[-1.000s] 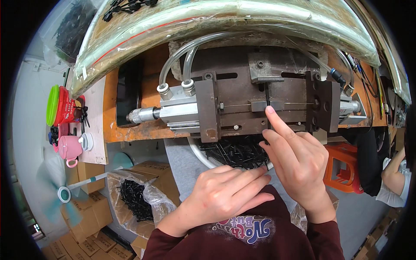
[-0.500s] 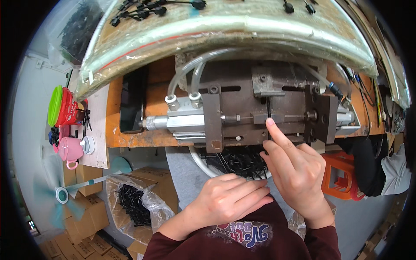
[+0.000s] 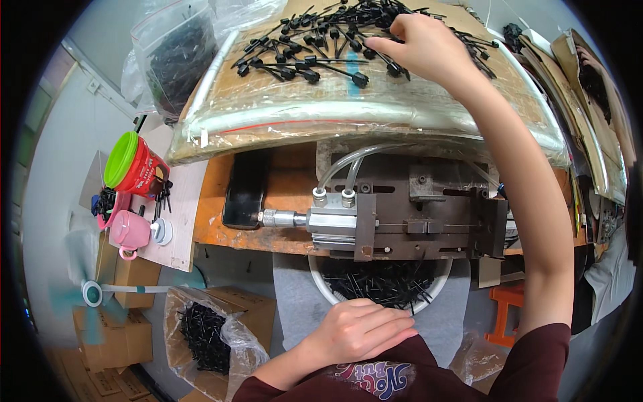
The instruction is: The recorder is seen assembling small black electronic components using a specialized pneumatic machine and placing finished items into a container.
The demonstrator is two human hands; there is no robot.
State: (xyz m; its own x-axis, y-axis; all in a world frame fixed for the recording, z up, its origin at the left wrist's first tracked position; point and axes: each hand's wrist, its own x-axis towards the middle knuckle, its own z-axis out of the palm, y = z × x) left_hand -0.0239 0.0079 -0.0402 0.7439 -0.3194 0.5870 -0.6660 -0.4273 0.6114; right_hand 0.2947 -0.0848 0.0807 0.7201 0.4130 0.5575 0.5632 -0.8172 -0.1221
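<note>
My right hand [image 3: 432, 50] reaches over a loose pile of black plastic parts [image 3: 321, 40], each a thin rod with a thick knobbed end. Its thumb and index finger are apart, with nothing visible between them. The other fingertips are hidden. My left hand [image 3: 362, 331] lies before my body, fingers stretched flat and close together, holding nothing. Between the hands stands a dark metal fixture [image 3: 455, 238] with a silver air cylinder [image 3: 333, 224] and a small middle block [image 3: 420, 228]. Beneath the fixture's front edge, a white-rimmed basin [image 3: 439, 295] holds many similar black parts.
The plastic-wrapped board [image 3: 281, 117] bears the pile behind the fixture. Clear hoses [image 3: 341, 164] curve above the cylinder, and a phone [image 3: 244, 194] lies at its left. Further left are a red tub [image 3: 144, 171], pink cup [image 3: 130, 231], spinning fan [image 3: 94, 295] and lined carton [image 3: 251, 321].
My right hand has left the black rod at the fixture's middle and moved up to the pile. That rod no longer shows there. The view has tilted upward; my left hand stays low.
</note>
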